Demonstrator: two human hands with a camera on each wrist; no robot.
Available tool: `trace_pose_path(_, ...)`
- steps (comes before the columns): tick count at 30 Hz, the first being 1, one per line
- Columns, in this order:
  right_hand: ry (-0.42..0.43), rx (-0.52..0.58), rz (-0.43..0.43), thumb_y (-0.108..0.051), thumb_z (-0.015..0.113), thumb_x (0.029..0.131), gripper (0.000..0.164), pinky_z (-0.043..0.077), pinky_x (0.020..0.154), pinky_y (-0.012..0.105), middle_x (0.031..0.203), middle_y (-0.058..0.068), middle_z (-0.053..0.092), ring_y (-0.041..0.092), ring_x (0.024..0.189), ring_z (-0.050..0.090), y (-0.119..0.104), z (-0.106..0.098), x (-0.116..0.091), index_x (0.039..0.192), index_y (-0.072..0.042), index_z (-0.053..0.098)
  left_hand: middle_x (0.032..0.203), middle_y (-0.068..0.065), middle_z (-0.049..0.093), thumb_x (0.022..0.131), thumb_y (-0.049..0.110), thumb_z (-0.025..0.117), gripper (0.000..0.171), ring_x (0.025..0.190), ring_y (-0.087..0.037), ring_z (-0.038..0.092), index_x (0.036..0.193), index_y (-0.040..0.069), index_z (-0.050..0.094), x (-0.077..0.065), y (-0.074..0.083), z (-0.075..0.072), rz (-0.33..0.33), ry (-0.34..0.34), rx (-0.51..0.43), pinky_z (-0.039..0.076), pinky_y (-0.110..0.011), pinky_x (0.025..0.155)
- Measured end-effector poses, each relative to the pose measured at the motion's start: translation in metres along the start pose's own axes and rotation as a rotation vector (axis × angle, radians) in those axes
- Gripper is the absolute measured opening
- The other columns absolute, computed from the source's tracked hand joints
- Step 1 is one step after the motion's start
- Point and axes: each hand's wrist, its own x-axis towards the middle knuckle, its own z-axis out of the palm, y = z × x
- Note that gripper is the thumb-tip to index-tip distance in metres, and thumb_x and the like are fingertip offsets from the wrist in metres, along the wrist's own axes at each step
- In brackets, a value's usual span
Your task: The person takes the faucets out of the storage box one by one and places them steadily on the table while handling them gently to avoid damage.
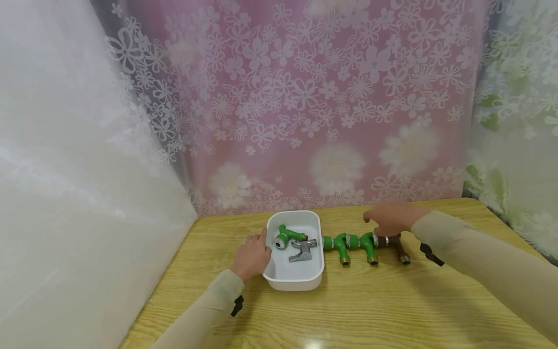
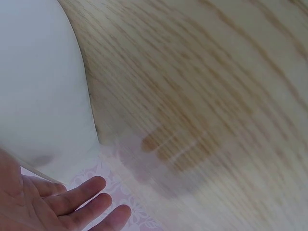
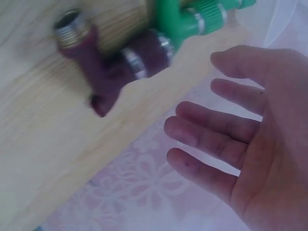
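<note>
Where the surface (image 1: 348, 310) bears a white tub (image 1: 294, 285), the left hand (image 1: 252, 255) touches its side, fingers extended; the right hand (image 1: 395, 216), grip apart, hovers near two green taps (image 1: 341, 248) and a brown tap (image 1: 398, 248) beside the tub, which holds another green tap (image 1: 293, 234) and a grey tap (image 1: 305, 251).

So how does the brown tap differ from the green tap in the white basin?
The brown tap lies on the wooden table, the green tap in the white basin. In the head view, the brown tap's spout points downward, the green tap's rightward. Both have brassy spout tips.
</note>
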Motion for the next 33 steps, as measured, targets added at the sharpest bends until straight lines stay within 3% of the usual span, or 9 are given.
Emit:
trace_pose_path(6, -0.01, -0.031, -0.043, -0.024, 0.069, 0.095, 0.039, 0.052, 0.07, 0.04, 0.13, 0.01, 0.064, 0.019, 0.089, 0.065, -0.024, -0.016, 0.011, 0.132, -0.016, 0.062, 0.138, -0.019, 0.058, 0.104, 0.025, 0.045, 0.059, 0.128, -0.036, 0.053, 0.157, 0.005, 0.032, 0.001, -0.001, 0.002, 0.003, 0.005, -0.004, 0.051, -0.053, 0.097)
trace_pose_path(14, -0.012, -0.115, -0.124, -0.027, 0.071, 0.093, 0.046, 0.053, 0.093, 0.053, 0.146, 0.013, 0.055, 0.036, 0.125, 0.059, -0.057, -0.028, 0.03, 0.138, -0.021, 0.06, 0.138, -0.019, 0.058, 0.104, 0.025, 0.046, 0.059, 0.128, -0.036, 0.054, 0.157, 0.004, 0.032, 0.0, -0.002, 0.003, 0.0, 0.001, 0.0, 0.05, -0.053, 0.099)
trace_pose_path(20, 0.005, -0.141, -0.185, -0.028, 0.073, 0.092, 0.048, 0.055, 0.091, 0.05, 0.139, 0.011, 0.059, 0.032, 0.119, 0.062, -0.077, -0.033, 0.045, 0.138, -0.022, 0.061, 0.138, -0.019, 0.058, 0.104, 0.025, 0.045, 0.059, 0.128, -0.036, 0.053, 0.157, 0.005, 0.031, 0.002, -0.001, 0.001, 0.006, 0.002, -0.005, 0.052, -0.053, 0.095)
trace_pose_path(25, -0.023, -0.159, -0.182, -0.032, 0.071, 0.092, 0.049, 0.054, 0.093, 0.049, 0.143, 0.008, 0.058, 0.029, 0.119, 0.063, -0.091, -0.034, 0.055, 0.139, -0.027, 0.06, 0.14, -0.018, 0.057, 0.104, 0.026, 0.044, 0.059, 0.13, -0.036, 0.052, 0.158, 0.005, 0.03, 0.002, -0.002, -0.001, 0.001, -0.012, -0.008, 0.051, -0.053, 0.096)
trace_pose_path(33, -0.084, -0.154, -0.178, -0.052, 0.062, 0.092, 0.049, 0.051, 0.096, 0.05, 0.138, 0.003, 0.06, 0.023, 0.117, 0.062, -0.11, -0.035, 0.065, 0.137, -0.033, 0.061, 0.14, -0.018, 0.057, 0.104, 0.026, 0.044, 0.06, 0.13, -0.035, 0.052, 0.158, 0.005, 0.03, 0.002, -0.002, 0.002, -0.001, -0.012, -0.009, 0.052, -0.052, 0.095)
